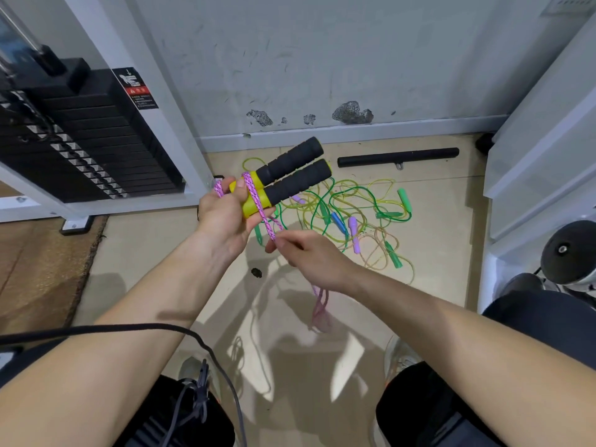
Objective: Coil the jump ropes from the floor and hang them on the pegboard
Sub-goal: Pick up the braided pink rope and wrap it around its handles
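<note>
Above the near floor (145,253), left hand (225,217) grips both foam handles (290,175), right hand (309,258) pinches the pink cord (253,195) — light and limp, likely best held taut

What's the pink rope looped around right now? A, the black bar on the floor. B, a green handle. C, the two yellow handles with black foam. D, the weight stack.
C: the pink rope crosses the ends of the two yellow handles held in the left hand, while the right hand pinches the rope lower down.
</note>
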